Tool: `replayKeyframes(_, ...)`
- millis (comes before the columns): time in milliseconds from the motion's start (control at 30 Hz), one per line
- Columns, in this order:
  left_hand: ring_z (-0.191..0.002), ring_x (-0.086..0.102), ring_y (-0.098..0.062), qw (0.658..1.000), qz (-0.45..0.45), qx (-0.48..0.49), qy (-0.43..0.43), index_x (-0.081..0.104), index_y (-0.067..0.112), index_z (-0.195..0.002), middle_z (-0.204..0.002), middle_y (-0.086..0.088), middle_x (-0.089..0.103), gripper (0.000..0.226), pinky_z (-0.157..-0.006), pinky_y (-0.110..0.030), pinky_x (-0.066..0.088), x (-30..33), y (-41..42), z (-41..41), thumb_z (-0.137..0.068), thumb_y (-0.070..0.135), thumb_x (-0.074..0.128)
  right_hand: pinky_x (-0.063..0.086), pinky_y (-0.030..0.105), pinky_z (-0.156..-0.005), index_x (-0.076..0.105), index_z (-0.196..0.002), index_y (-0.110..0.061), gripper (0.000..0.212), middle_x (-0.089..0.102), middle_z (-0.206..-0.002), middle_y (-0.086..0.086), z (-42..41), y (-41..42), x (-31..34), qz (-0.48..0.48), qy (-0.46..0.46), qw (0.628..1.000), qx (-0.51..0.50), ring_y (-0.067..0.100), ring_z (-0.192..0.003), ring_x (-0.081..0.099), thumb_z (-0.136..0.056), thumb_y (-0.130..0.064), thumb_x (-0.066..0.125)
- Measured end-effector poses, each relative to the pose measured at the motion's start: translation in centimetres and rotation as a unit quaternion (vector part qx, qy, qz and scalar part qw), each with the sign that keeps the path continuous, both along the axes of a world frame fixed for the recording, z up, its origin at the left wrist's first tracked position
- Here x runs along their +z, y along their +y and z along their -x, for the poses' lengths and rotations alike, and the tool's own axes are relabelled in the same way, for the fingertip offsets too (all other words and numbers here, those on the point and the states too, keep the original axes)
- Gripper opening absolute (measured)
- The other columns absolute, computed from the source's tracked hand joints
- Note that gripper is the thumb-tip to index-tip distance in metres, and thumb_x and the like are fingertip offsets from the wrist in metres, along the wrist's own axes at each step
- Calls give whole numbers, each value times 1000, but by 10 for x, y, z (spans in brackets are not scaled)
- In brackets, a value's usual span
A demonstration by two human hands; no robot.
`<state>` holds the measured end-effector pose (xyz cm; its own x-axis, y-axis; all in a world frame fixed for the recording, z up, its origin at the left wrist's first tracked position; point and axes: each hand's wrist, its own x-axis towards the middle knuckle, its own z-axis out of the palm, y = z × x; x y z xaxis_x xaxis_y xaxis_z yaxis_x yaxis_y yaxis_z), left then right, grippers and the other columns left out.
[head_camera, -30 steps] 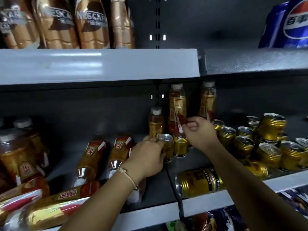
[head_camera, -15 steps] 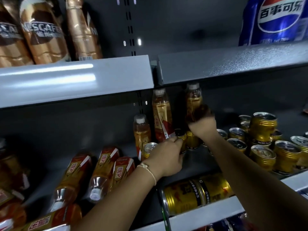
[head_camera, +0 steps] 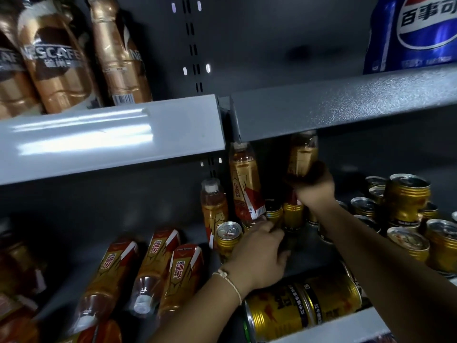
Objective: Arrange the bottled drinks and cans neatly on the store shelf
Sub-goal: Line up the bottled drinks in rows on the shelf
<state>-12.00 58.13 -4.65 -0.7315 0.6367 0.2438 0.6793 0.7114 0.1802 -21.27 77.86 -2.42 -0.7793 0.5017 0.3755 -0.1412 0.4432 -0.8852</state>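
Observation:
My right hand (head_camera: 312,185) grips an amber tea bottle (head_camera: 303,157) low on its body, at the back of the lower shelf; its cap is hidden by the upper shelf. Two more tea bottles (head_camera: 244,184) (head_camera: 214,206) stand to its left. My left hand (head_camera: 259,248) reaches in, its fingertips against a small gold can (head_camera: 274,211) and its thumb apart below. A silver-topped gold can (head_camera: 228,237) stands just left of that hand, and another gold can (head_camera: 293,214) under my right hand.
Several tea bottles (head_camera: 153,268) lie on their sides at the lower left. Two gold cans (head_camera: 301,308) lie at the shelf's front edge (head_camera: 346,325). Several upright cans (head_camera: 405,199), some stacked, crowd the right. Above are Nescafe bottles (head_camera: 57,63) and a Pepsi pack (head_camera: 415,33).
My right hand moved from the red-labelled bottle to the right-hand bottle and took hold of it. My left hand let go of the silver-topped can and moved right to the cans behind.

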Motion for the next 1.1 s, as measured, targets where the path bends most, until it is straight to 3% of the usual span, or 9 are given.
replayKeyframes(133, -128, 42, -21, 999, -49, -6, -6, 56, 12, -129, -135, -7, 48, 40, -105, -31, 40, 2, -10, 3, -96, 35, 54, 57, 36, -83, 58, -125, -21, 65, 68, -108, -5, -22, -3, 11, 148, 15, 988, 32, 15, -97, 67, -70, -36, 90)
replayKeyframes(200, -119, 48, -19, 997, -79, -8, -5, 59, 11, -125, -127, -5, 54, 37, -98, -29, 44, 2, -16, 3, -96, 33, 55, 57, 35, -76, 62, -119, -23, 58, 70, -102, -6, -34, -5, 14, 171, 0, 984, 57, 14, -91, 69, -70, -37, 90)
replayKeyframes(267, -113, 51, -15, 993, -115, -4, -3, 59, 15, -125, -123, -2, 57, 35, -93, -25, 46, 3, -22, 3, -95, 33, 55, 57, 28, -61, 67, -108, -22, 43, 75, -90, -4, -45, -9, 11, 169, -21, 982, 81, 17, -78, 74, -72, -36, 88)
replayKeyframes(333, -110, 53, -12, 989, -146, 7, 1, 58, 20, -128, -121, 2, 58, 38, -92, -23, 46, 6, -27, 4, -94, 38, 56, 54, 23, -53, 64, -106, -19, 43, 75, -87, -1, -55, -16, 5, 171, -32, 980, 92, 13, -69, 74, -74, -35, 86)
replayKeyframes(533, -101, 58, -8, 990, -141, 25, -10, 63, 25, -119, -110, 6, 61, 45, -87, -25, 51, 10, -48, -2, -84, 54, 64, 57, 29, -66, 58, -115, -19, 58, 72, -102, 3, -83, -39, 4, 171, -51, 972, 155, 16, -85, 74, -68, -35, 88)
replayKeyframes(667, -95, 55, 3, 984, -168, 53, -35, 57, 36, -119, -104, 21, 59, 62, -78, -15, 48, 13, -73, -17, -70, 74, 64, 61, 35, -70, 62, -111, -21, 56, 76, -96, 1, -102, -68, 11, 165, -56, 965, 195, 15, -81, 76, -64, -38, 89)
replayKeyframes(767, -91, 57, 2, 976, -195, 87, -49, 51, 38, -120, -104, 19, 60, 72, -74, -16, 50, 17, -94, -32, -62, 79, 66, 61, 38, -75, 67, -107, -21, 57, 78, -92, -2, -113, -100, 19, 159, -59, 959, 228, 16, -83, 76, -60, -47, 88)
replayKeyframes(933, -82, 55, -1, 960, -233, 154, -34, 50, 30, -113, -90, 18, 54, 67, -65, -14, 45, 21, -143, -48, -62, 67, 74, 61, 41, -79, 70, -106, -23, 71, 78, -94, -3, -122, -166, 30, 130, -82, 952, 266, 16, -85, 76, -48, -63, 85)
replayKeyframes(1100, -85, 64, -7, 948, -242, 201, -35, 56, 28, -109, -97, 12, 66, 64, -71, -24, 55, 24, -205, -61, -60, 64, 76, 60, 30, -62, 71, -99, -22, 60, 78, -87, -4, -127, -229, 40, 116, -92, 943, 299, 12, -78, 76, -56, -62, 84)
